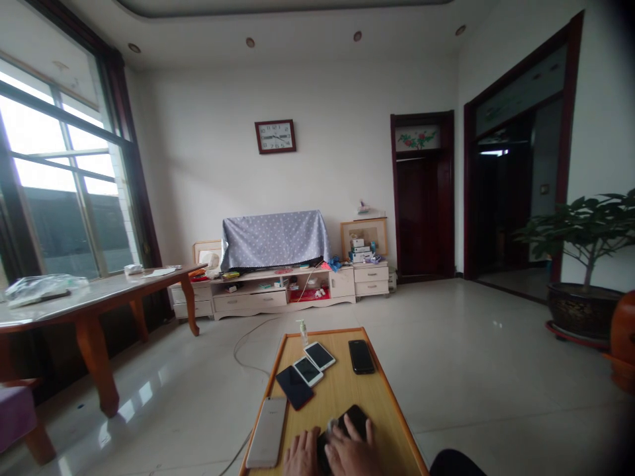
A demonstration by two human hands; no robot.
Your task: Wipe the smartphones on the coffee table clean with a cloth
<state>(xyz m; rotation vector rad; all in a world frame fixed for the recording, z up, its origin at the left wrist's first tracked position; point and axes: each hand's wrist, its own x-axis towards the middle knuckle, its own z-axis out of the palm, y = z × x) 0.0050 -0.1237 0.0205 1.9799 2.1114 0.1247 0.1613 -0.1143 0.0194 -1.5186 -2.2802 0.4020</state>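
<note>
A dark smartphone (354, 418) is lying at the near end of the wooden tabletop (384, 396), the right hand (353, 451) is spreading over it, the left hand (302, 455) is reaching its edge, and neither grip is clearly closing; a silver smartphone (266, 432) is lying nearby.

The low wooden table (370, 390) is honey-yellow with an orange rim; a black phone (356, 416) lies on it, and beyond it hangs a blue-grey cloth (274, 239) with white dots.

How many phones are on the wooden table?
Six: silver phone near edge, dark phone, two white phones beside it, black phone far right, black phone under the right hand; more may hide there.
</note>
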